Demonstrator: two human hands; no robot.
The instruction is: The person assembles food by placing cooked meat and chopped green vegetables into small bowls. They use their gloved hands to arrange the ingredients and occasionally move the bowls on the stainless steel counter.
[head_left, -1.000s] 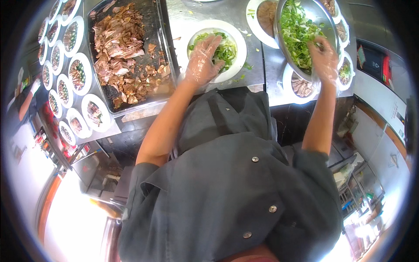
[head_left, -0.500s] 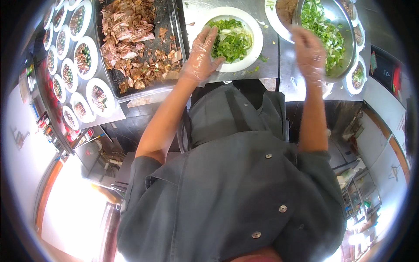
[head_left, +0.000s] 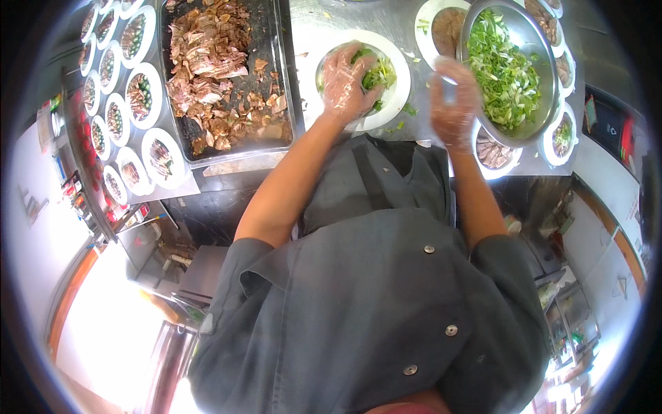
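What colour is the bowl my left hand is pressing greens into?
White; the round bowl under the left hand shows best in the head view.

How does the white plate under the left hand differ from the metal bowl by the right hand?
The white plate is shallow and ceramic-looking; the metal bowl is deep, shiny and larger. The left hand rests on the plate's greens; the right hand hovers beside the bowl. Both hold chopped greens.

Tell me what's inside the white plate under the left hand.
The white plate holds chopped green leaves. The gloved left hand rests on them and covers much of the plate, so whatever lies beneath the hand and greens is hidden.
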